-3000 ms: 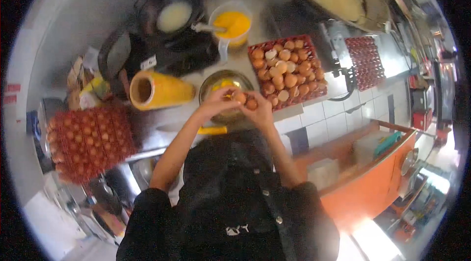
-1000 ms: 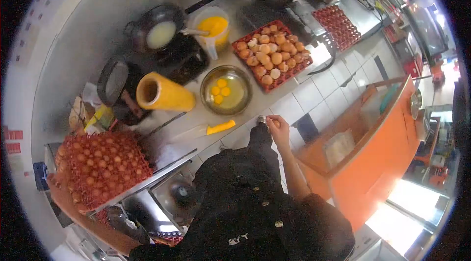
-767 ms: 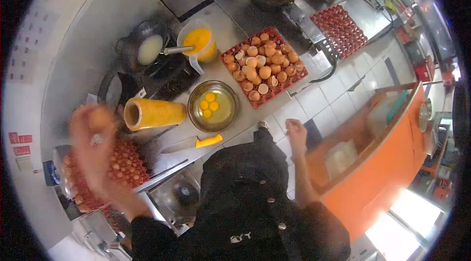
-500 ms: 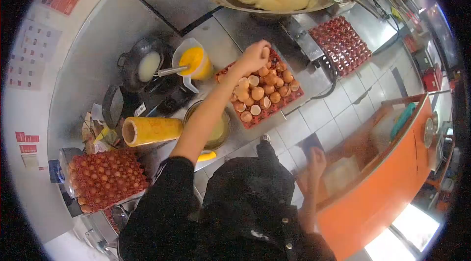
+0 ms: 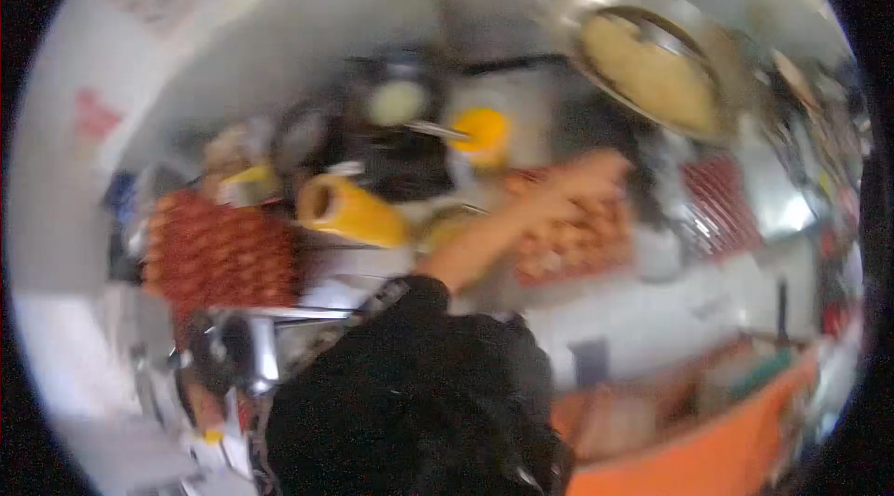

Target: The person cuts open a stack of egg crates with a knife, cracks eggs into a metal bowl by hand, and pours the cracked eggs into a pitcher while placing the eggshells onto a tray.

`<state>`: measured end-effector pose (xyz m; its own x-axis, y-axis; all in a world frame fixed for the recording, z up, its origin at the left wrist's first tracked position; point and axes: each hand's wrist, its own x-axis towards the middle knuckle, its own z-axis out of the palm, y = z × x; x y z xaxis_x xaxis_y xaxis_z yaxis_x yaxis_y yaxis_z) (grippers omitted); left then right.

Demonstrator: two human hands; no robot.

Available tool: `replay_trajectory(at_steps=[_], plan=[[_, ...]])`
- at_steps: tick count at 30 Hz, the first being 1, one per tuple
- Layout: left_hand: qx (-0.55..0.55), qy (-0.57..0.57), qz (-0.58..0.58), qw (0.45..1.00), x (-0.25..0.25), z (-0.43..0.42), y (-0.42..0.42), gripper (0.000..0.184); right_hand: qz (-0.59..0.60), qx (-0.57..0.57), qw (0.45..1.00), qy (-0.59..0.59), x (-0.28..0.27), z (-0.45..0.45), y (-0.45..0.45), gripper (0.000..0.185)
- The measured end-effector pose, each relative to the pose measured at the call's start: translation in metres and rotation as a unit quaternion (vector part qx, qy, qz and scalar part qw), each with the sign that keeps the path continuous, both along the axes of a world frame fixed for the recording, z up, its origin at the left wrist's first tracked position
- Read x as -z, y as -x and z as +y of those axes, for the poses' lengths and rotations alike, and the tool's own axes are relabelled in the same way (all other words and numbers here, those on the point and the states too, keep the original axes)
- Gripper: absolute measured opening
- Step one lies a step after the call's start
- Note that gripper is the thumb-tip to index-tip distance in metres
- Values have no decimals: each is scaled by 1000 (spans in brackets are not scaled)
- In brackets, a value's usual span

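Note:
My left hand [image 5: 596, 175] is over the far right part of a red egg tray [image 5: 531, 274]. Motion smears its fingers, so what they hold, if anything, does not show. Brown eggshells [image 5: 568, 237] lie heaped in that tray beneath the wrist. Beyond the forearm stands a clear jug [image 5: 482, 140] of yellow liquid, with a whisk-like handle [image 5: 438, 130] leaning out of it. A bowl [image 5: 450, 228] sits partly hidden behind the forearm. My right hand is out of view.
A big wok [image 5: 575, 2] holds pale yellow food at the back right. Elsewhere are a dark pan [image 5: 410, 77], a yellow wrap roll [image 5: 363, 215], a tray of brown eggs [image 5: 223, 258], another red tray [image 5: 722, 203] and an orange counter [image 5: 698, 459].
The view has swung, shifting the counter things rightward and blurring them. My left hand stays over the eggshell tray, towards its far right. My right hand has gone out of view.

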<state>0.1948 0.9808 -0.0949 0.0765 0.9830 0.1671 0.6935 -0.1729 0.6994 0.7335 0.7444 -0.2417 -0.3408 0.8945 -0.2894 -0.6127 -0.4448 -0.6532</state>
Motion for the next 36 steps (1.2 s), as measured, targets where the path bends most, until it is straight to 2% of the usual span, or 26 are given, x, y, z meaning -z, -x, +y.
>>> replay_trajectory(at_steps=[1, 2, 3, 4, 5, 7, 9, 10, 11, 12, 13, 14, 16, 17, 18, 19, 21, 22, 23, 24, 28, 31, 32, 33, 35, 36], plan=[[-22, 98, 9, 995, -49, -39, -5, 44, -255, -41, 965, -40, -1, 11, 30, 39], [11, 108, 20, 994, -90, -97, -2, 46, -487, -104, 866, -56, 2, 22, 58, 42], [52, 111, 26, 992, -114, -142, 2, 49, -475, -106, 873, 12, 59, 46, 48, 41], [161, 53, -19, 985, -107, -184, 17, 50, -394, -152, 905, -58, 113, 68, 27, 37], [248, 95, -100, 959, -160, -245, 35, 49, -438, -113, 891, -43, 57, 68, 73, 38], [226, 92, -173, 954, -268, -355, 72, 45, -364, -171, 909, -107, -16, 71, 111, 45], [-71, 94, -94, 989, -325, -450, 122, 46, -304, -215, 920, -125, -48, 86, 137, 57], [-240, 62, -106, 963, -344, -490, 142, 50, -285, -231, 923, -114, -56, 95, 144, 64], [-372, 26, 96, 923, -357, -522, 171, 49, -303, -230, 909, -172, -74, 96, 159, 62], [-461, 9, 59, 885, -346, -566, 228, 47, -295, -262, 900, -185, -77, 105, 170, 61], [-553, 37, 163, 816, -344, -605, 271, 49, -293, -291, 889, -197, -75, 125, 176, 61], [-601, 35, 156, 783, -322, -658, 335, 52, -298, -321, 875, -204, -78, 141, 173, 61], [-655, 134, 277, 690, -290, -738, 408, 47, -282, -202, 909, -230, -83, 126, 202, 60], [-651, 201, 324, 656, -274, -774, 433, 46, -296, -195, 930, -99, -118, 112, 224, 54], [-639, 251, 353, 636, -248, -805, 456, 45, -296, -171, 909, -238, -121, 90, 224, 49], [-572, 316, 406, 639, -255, -808, 447, 50, -373, -186, 886, -206, -160, 64, 245, 48], [-579, 353, 368, 636, -243, -832, 480, 42, -351, -200, 896, -186, -164, 42, 257, 42], [-534, 334, 485, 607, -236, -848, 486, 41, -309, -247, 895, -208, -155, 37, 251, 42], [-546, 336, 477, 602, -237, -843, 496, 39, -370, -228, 883, -176, -168, 15, 266, 43], [-473, 345, 495, 642, -248, -837, 487, 38, -329, -238, 891, -202, -163, 3, 267, 43], [-542, 296, 413, 669, -268, -853, 508, 44, -391, -209, 890, -104, -140, -52, 260, 33], [-618, 138, 345, 693, -308, -761, 394, 46, -320, -249, 899, -167, -103, -63, 242, 27], [-637, 69, 295, 708, -315, -720, 338, 47, -444, -257, 842, -166, -127, -72, 256, 33], [-646, 7, 239, 725, -315, -679, 281, 47, -437, -272, 836, -189, -103, -65, 253, 41], [-573, -61, 114, 809, -279, -617, 189, 48, -409, -258, 858, -173, -103, -60, 274, 43], [-508, -83, 156, 843, -251, -579, 158, 46, -397, -244, 867, -180, -103, -56, 287, 44]])
